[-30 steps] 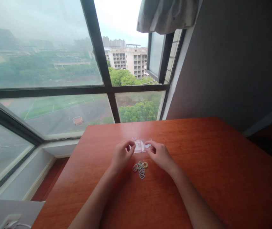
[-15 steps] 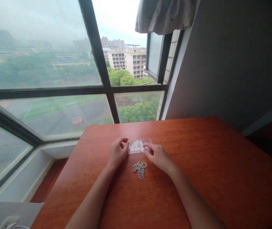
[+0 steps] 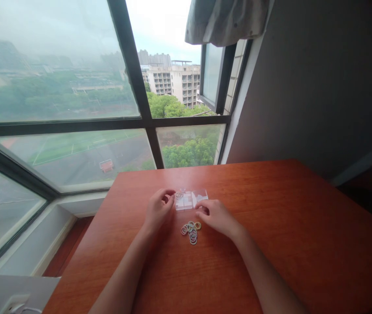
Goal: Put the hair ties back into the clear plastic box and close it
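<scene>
A clear plastic box (image 3: 184,202) with compartments lies on the table, its transparent lid (image 3: 201,196) folded open to the right. Something ring-like shows in its far left compartment. My left hand (image 3: 160,208) is beside the box's left edge, thumb and forefinger curved and apart, with nothing visible in them. On the other side, my right hand (image 3: 218,214) is by the near edge of the lid, fingers bent and apart, with nothing seen between them. Several small pastel elastic bands (image 3: 191,232) lie in a loose, overlapping cluster between my wrists, nearer to me than the box.
The reddish-brown wooden table (image 3: 290,235) stretches well to the right of my hands. Its far edge meets a dark-framed window (image 3: 150,124), one pane of which is open. A grey wall (image 3: 290,96) rises at the right, and a curtain (image 3: 225,22) hangs above.
My left hand has drawn slightly left, away from the box. The right hand has lowered a little toward me, off the lid. The box and the bands stay put.
</scene>
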`<state>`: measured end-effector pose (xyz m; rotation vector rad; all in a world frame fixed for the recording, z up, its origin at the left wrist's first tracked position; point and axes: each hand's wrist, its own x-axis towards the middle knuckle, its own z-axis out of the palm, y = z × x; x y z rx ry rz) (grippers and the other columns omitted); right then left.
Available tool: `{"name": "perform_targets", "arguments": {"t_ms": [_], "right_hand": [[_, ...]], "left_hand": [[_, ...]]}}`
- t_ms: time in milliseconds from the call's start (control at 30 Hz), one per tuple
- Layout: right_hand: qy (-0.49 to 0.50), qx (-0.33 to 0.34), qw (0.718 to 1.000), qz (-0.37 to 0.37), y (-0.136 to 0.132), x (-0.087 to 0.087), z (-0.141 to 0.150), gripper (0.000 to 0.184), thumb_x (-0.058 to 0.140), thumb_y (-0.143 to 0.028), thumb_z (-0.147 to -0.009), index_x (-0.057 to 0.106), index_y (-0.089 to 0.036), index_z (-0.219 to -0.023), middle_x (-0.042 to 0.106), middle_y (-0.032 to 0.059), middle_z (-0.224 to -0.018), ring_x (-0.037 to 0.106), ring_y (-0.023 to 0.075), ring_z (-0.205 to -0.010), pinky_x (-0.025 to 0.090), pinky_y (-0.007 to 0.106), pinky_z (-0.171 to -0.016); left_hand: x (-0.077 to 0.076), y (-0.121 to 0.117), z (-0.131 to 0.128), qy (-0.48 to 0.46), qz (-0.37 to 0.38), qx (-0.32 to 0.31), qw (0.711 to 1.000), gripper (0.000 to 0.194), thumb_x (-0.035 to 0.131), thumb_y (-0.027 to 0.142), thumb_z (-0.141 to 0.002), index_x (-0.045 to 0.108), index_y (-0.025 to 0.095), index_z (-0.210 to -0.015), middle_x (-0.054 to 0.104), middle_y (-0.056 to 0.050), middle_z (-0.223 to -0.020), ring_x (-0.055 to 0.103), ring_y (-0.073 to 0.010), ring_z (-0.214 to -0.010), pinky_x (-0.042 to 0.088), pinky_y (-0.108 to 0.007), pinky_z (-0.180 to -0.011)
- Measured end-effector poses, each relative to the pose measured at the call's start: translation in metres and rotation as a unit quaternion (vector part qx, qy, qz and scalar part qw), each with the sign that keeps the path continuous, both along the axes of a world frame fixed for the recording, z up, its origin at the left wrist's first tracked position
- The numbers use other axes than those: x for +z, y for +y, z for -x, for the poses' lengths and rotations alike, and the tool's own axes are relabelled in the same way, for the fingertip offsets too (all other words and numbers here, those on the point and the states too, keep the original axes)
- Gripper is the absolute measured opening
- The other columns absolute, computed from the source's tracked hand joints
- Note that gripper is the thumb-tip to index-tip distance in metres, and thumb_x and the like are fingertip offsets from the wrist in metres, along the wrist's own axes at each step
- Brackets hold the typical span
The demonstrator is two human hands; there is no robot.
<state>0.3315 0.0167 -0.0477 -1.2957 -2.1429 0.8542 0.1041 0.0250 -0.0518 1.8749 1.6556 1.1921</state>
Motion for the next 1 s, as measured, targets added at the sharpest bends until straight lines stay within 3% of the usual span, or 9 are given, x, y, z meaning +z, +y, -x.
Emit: {"name": "perform_targets", "arguments": {"t_ms": [567, 867, 1000], "right_hand": [[-0.044, 0.1, 0.994, -0.012, -0.023, 0.002, 0.03, 0.017, 0.06, -0.02, -0.079, 0.073, -0.024, -0.089, 0.07, 0.0001, -0.075, 0.06, 0.0137, -0.068, 0.037, 0.022, -0.064], [-0.06, 0.1, 0.993, -0.021, -0.019, -0.006, 0.029, 0.01, 0.065, -0.022, -0.077, 0.073, -0.021, -0.083, 0.069, -0.0001, -0.072, 0.059, 0.0126, -0.065, 0.034, 0.021, -0.059], [-0.052, 0.1, 0.993, -0.021, -0.018, -0.007, 0.028, 0.011, 0.064, -0.015, -0.074, 0.07, -0.02, -0.08, 0.065, -0.0019, -0.068, 0.055, 0.0109, -0.062, 0.032, 0.02, -0.057]], "left_hand": [[-0.001, -0.001, 0.0, -0.008, 0.0, -0.016, 1.0, 0.015, 0.054, 0.024, -0.083, 0.067, 0.018, -0.09, 0.068, -0.002, -0.081, 0.06, -0.013, -0.065, 0.045, -0.023, -0.057], [-0.001, -0.002, 0.0, -0.003, 0.005, -0.019, 1.0, 0.016, 0.054, 0.024, -0.083, 0.067, 0.017, -0.09, 0.067, -0.003, -0.079, 0.059, -0.0131, -0.065, 0.045, -0.024, -0.058], [0.0, -0.002, 0.0, -0.004, 0.009, -0.02, 1.0, 0.017, 0.055, 0.027, -0.084, 0.067, 0.017, -0.091, 0.067, -0.003, -0.08, 0.059, -0.0131, -0.065, 0.045, -0.023, -0.058]]}}
